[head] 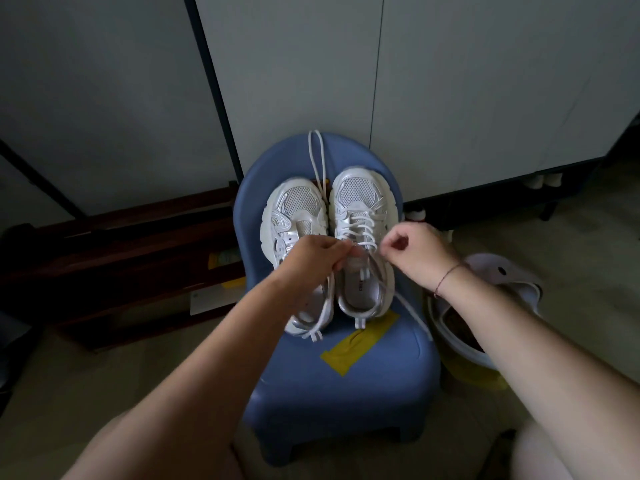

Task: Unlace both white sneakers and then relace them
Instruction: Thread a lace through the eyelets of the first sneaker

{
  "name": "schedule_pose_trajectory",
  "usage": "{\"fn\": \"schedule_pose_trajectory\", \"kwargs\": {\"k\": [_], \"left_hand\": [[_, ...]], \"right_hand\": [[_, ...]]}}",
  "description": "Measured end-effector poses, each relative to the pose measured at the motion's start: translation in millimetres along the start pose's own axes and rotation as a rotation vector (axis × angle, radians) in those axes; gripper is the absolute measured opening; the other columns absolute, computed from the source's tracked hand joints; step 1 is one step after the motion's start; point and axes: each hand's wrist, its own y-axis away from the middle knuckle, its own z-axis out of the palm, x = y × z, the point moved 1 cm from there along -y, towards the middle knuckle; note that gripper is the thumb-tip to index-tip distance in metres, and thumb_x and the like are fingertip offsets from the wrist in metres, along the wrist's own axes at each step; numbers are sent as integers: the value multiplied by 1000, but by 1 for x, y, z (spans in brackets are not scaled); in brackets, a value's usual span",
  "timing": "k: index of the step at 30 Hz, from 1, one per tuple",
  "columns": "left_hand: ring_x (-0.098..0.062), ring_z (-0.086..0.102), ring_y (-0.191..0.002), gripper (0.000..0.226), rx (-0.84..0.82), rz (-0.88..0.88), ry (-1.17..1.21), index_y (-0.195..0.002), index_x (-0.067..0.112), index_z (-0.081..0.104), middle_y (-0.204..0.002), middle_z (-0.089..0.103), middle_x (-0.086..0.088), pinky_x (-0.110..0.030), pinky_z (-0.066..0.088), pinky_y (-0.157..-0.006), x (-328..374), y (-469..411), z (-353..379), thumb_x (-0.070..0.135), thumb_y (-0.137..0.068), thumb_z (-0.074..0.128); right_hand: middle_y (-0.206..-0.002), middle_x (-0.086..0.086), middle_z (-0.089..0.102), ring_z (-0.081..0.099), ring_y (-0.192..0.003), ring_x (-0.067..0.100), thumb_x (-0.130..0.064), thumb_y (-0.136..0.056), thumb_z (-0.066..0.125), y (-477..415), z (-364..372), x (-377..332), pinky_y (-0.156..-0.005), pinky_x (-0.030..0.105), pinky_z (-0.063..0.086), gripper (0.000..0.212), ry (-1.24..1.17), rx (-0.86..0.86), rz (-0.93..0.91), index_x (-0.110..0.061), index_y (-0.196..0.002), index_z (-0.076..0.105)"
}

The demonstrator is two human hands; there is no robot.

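Our left hand point(317, 259) pinches one end of the lace point(362, 226) on the laced sneaker point(360, 199); our right hand point(414, 252) pinches the other. That sneaker sits between our hands on the blue chair point(346, 386); the unlaced sneaker point(296, 209) lies just beyond our left hand.

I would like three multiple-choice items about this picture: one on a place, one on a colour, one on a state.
1. Where does the right sneaker stand? A floor B blue chair C shelf
2. What colour is the tape on the seat? A yellow B red C green
3. Which sneaker is laced? A neither B left C right
Answers: B, it rests on the chair seat; A, the strip is yellow; C, laces cross the right one, while the left sneaker has none across its tongue.
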Motion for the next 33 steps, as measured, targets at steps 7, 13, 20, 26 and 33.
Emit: {"fn": "schedule_pose_trajectory", "kwargs": {"k": [7, 13, 20, 26, 33], "left_hand": [[-10, 31, -49, 33, -101, 52, -79, -72, 11, 67, -52, 43, 7, -25, 27, -50, 1, -3, -21, 30, -96, 58], [-12, 30, -54, 29, -123, 30, -4, -79, 22, 75, -48, 43, 13, -26, 28, -56, -4, -5, -33, 29, -98, 55], [-6, 33, -47, 26, -113, 28, -18, -86, 17, 74, -51, 46, 10, -16, 31, -48, -5, -4, -30, 27, -99, 54], [-5, 41, -50, 22, -150, 21, 16, -94, 8, 73, -58, 57, 6, -16, 37, -53, -1, -2, -24, 20, -98, 56], [-9, 64, -71, 21, -171, -6, 114, -92, 13, 66, -83, 75, 0, -20, 51, -68, 0, -3, -25, 15, -102, 47]], "right_hand": [[-88, 3, 69, 61, -73, 8, -5, -89, 60, 8, 15, -28, -70, 26, 54, 17, -485, -245, -207, -21, -93, 66], [-62, -3, 53, 44, -49, 4, -14, -93, 57, -7, 11, -8, -52, 16, 42, 18, -660, 28, 106, -21, -79, 65], [-98, -7, 64, 54, -55, -3, -5, -90, 58, -2, 9, -24, -55, 16, 46, 25, -578, 19, -68, -21, -108, 61], [-81, -4, 69, 63, -77, 10, -9, -83, 69, 1, 13, -29, -76, 22, 50, 14, -330, -13, -223, -22, -80, 68], [-85, -4, 65, 60, -79, 10, -15, -82, 69, -8, 15, -19, -75, 25, 48, 7, -304, 210, -141, -21, -81, 66]]}}
